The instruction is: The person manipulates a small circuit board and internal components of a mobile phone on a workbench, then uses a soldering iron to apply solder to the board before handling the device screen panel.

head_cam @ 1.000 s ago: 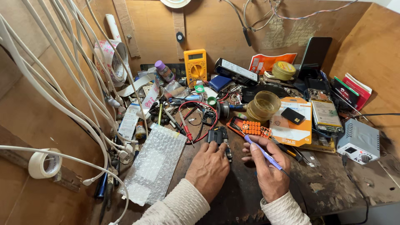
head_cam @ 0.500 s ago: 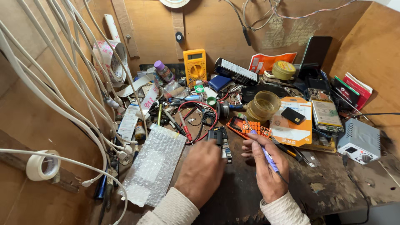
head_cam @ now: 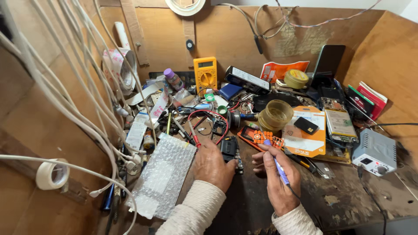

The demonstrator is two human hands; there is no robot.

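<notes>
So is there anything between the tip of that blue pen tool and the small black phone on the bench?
Nothing visible. The blue pen tool in the right hand points toward the black phone, steadied by the left hand; bare bench lies between.

Both hands, left [head_cam: 213,167] and right [head_cam: 278,180], emerge bare from cream, ribbed-knit sleeves with snug cuffs.
</notes>
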